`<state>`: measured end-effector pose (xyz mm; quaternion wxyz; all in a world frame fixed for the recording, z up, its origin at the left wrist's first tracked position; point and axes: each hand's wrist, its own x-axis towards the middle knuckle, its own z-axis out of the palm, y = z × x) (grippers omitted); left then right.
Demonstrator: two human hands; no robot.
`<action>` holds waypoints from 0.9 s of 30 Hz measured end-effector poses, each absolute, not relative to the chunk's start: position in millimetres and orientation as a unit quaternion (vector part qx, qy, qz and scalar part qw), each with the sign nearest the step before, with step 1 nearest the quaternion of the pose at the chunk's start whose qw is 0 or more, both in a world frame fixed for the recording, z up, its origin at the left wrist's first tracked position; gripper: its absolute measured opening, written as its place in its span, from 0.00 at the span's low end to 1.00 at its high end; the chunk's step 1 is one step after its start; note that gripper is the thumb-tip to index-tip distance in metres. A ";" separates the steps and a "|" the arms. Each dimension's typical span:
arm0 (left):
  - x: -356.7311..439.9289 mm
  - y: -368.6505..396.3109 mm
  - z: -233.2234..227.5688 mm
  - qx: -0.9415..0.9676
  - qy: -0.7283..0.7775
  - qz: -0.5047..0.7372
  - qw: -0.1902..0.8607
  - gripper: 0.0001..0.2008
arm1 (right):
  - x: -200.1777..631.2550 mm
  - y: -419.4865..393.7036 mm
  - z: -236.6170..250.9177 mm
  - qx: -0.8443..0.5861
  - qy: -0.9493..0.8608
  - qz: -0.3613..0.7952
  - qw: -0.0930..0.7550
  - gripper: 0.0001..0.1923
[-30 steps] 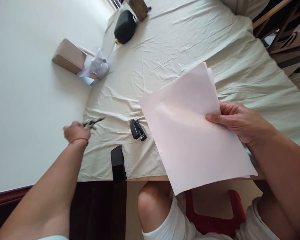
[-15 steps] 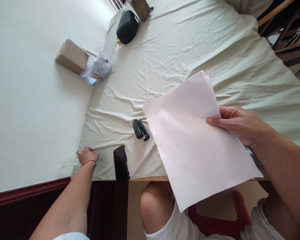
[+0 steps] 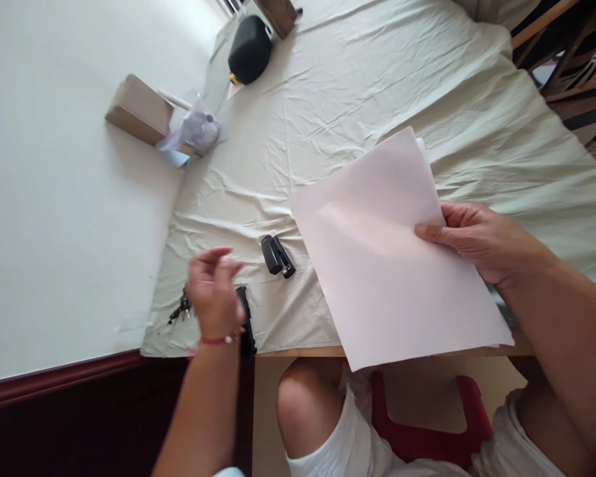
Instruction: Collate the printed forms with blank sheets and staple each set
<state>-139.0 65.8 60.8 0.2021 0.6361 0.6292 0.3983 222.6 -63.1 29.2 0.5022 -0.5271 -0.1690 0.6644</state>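
My right hand (image 3: 471, 240) grips a stack of pale pink paper sheets (image 3: 392, 258) by its right edge, holding it tilted above the table's front edge. My left hand (image 3: 213, 291) hovers over a black phone (image 3: 247, 324), fingers loosely apart and holding nothing. A bunch of keys (image 3: 179, 310) lies on the cloth just left of that hand. A small black stapler (image 3: 277, 256) rests between my left hand and the paper.
A wrinkled pale green cloth (image 3: 377, 86) covers the table. At the far left stand a brown box (image 3: 139, 109), a clear plastic bag (image 3: 193, 129) and a black pouch (image 3: 249, 50). A white wall runs along the left. Wooden chairs (image 3: 566, 59) stand far right.
My left hand carried the keys to the table's front left corner, let go of them there, and moved right over the phone. The paper stack shifted slightly.
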 end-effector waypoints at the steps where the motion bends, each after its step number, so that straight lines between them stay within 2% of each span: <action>1: -117.0 46.4 54.3 0.594 0.598 0.435 0.317 0.13 | 223.2 -62.5 29.2 -0.532 -0.166 0.657 0.508 0.20; 3: -74.9 16.5 42.1 0.494 0.563 0.434 0.502 0.17 | 224.2 -61.2 28.5 -0.535 -0.163 0.644 0.522 0.19; 5: -43.6 4.7 33.5 0.417 0.520 0.389 0.636 0.23 | 225.0 -59.9 26.5 -0.536 -0.161 0.634 0.534 0.17; 7: -27.5 8.6 28.1 0.386 0.467 0.342 0.718 0.27 | 225.5 -58.6 23.0 -0.548 -0.166 0.617 0.540 0.15; 8: -24.6 13.6 25.6 0.378 0.447 0.333 0.739 0.25 | 225.7 -58.0 20.8 -0.558 -0.172 0.606 0.540 0.15; 11: -28.3 27.1 14.6 0.367 0.443 0.362 0.733 0.15 | 225.2 -55.8 14.8 -0.581 -0.195 0.581 0.536 0.14; 17: -40.7 23.4 -12.3 0.341 0.513 0.438 0.655 0.19 | 216.1 -44.2 14.9 -0.646 -0.258 0.519 0.496 0.22; 22: -39.9 26.1 -21.7 0.339 0.497 0.490 0.631 0.22 | 214.8 -32.4 7.8 -0.705 -0.301 0.428 0.480 0.15; 27: -38.9 30.9 -26.7 0.378 0.478 0.471 0.638 0.21 | 219.5 -31.3 1.3 -0.770 -0.370 0.305 0.421 0.10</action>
